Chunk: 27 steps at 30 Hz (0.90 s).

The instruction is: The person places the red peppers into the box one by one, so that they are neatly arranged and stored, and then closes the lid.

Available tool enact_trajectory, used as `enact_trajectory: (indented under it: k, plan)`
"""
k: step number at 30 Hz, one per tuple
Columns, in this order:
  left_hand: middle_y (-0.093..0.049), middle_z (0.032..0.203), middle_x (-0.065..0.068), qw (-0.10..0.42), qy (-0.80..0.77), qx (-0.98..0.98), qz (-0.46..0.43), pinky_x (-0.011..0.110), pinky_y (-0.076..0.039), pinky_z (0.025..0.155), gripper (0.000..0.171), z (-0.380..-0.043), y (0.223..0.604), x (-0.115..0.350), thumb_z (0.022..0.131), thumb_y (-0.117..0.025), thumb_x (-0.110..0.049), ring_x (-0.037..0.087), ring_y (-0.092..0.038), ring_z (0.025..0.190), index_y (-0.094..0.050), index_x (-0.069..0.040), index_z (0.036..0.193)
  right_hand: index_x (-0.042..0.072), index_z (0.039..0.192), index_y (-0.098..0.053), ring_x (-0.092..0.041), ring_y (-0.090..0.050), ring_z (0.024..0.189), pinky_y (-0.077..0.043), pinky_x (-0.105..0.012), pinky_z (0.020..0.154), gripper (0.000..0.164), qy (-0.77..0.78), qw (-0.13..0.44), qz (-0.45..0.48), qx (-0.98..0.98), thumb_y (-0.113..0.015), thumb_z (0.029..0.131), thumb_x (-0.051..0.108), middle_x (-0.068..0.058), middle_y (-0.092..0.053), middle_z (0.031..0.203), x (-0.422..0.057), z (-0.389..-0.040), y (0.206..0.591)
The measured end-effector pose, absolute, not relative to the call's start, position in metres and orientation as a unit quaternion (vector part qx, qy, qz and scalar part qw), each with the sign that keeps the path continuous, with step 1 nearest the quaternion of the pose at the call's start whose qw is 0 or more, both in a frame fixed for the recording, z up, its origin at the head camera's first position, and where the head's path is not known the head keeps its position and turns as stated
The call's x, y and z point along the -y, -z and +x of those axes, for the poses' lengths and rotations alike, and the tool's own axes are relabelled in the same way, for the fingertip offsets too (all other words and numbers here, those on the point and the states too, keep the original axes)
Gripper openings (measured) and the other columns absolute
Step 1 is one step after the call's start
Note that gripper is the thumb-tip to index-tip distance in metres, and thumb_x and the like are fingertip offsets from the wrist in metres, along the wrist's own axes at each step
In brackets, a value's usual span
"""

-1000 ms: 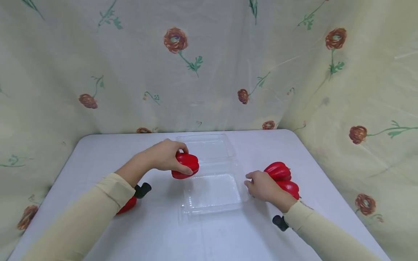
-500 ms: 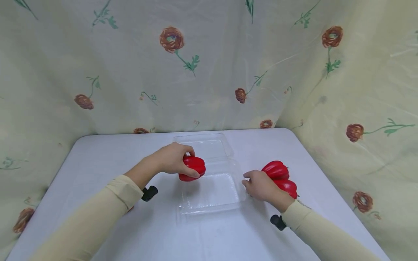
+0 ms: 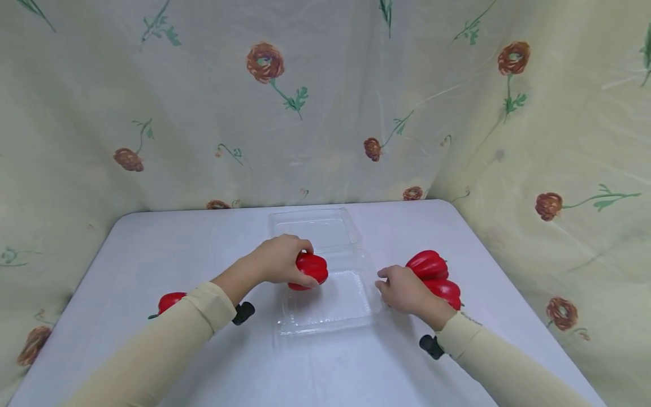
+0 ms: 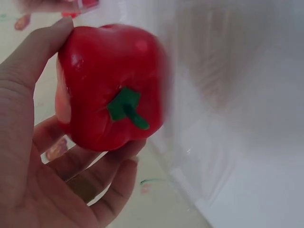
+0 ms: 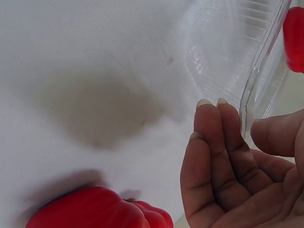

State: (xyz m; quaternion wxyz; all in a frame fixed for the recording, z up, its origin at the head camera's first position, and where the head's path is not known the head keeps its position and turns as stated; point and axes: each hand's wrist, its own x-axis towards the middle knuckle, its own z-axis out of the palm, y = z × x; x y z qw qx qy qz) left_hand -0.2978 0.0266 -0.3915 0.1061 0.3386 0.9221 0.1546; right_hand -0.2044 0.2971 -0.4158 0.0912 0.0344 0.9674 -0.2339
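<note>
My left hand (image 3: pixel 287 260) grips a red bell pepper (image 3: pixel 312 268), thumb on one side and fingers round the other. In the left wrist view the pepper's green stem (image 4: pixel 127 108) faces the camera. In the head view the pepper overlaps the left part of a clear plastic container (image 3: pixel 351 299), whose lid (image 3: pixel 317 226) lies folded back toward the wall. At the container's right side, my right hand (image 3: pixel 404 288) holds its rim (image 5: pixel 254 76) between thumb and fingers.
Two red bell peppers, one behind (image 3: pixel 427 264) and one nearer (image 3: pixel 446 292), lie beside the right hand. Another red bell pepper (image 3: pixel 170 301) lies left, partly behind the left sleeve (image 3: pixel 203 311). Flowered cloth (image 3: pixel 325 113) hangs around the white table (image 3: pixel 229 362).
My left hand has moved right and slightly toward me with the bell pepper, lower over the container. The pepper on the left shows again beside the sleeve. My right hand has stayed at the rim.
</note>
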Motion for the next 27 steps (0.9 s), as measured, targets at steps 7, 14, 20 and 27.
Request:
enact_trajectory:
  k: [7, 14, 20, 27]
  plan:
    - [-0.063, 0.11, -0.002, 0.081, -0.132, -0.925, 0.348, 0.029, -0.056, 0.071, 0.07, -0.296, 0.402, -0.031, 0.068, -0.085, -0.052, 0.015, -0.057, 0.1, -0.061, -0.019, 0.126, -0.004, 0.136, -0.055, -0.021, -0.063, 0.082, -0.059, -0.033, 0.067, 0.057, 0.236, 0.093, 0.036, -0.967, -0.076, 0.087, 0.018, -0.015, -0.066, 0.113, -0.299, -0.204, 0.417]
    - [-0.062, 0.108, -0.001, 0.076, -0.107, -0.923, 0.361, 0.029, -0.056, 0.072, 0.067, -0.294, 0.407, -0.035, 0.069, -0.084, -0.053, 0.015, -0.056, 0.099, -0.062, -0.019, 0.123, -0.003, 0.136, -0.055, -0.021, -0.063, 0.081, -0.059, -0.032, 0.067, 0.057, 0.237, 0.097, 0.04, -0.966, -0.075, 0.088, 0.018, -0.015, -0.067, 0.111, -0.301, -0.205, 0.418]
    - [-0.058, 0.111, 0.001, 0.061, -0.088, -0.926, 0.361, 0.031, -0.055, 0.073, 0.065, -0.292, 0.413, -0.036, 0.071, -0.081, -0.055, 0.017, -0.054, 0.101, -0.064, -0.017, 0.122, -0.003, 0.136, -0.055, -0.022, -0.063, 0.084, -0.059, -0.034, 0.068, 0.056, 0.233, 0.091, 0.031, -0.968, -0.074, 0.088, 0.018, -0.015, -0.066, 0.113, -0.301, -0.205, 0.42]
    - [-0.058, 0.113, 0.002, 0.055, -0.086, -0.926, 0.363, 0.032, -0.055, 0.074, 0.069, -0.292, 0.418, -0.036, 0.072, -0.08, -0.056, 0.017, -0.053, 0.103, -0.063, -0.015, 0.124, -0.004, 0.134, -0.056, -0.023, -0.063, 0.083, -0.059, -0.033, 0.069, 0.053, 0.23, 0.085, 0.029, -0.969, -0.073, 0.089, 0.018, -0.015, -0.067, 0.112, -0.299, -0.206, 0.421]
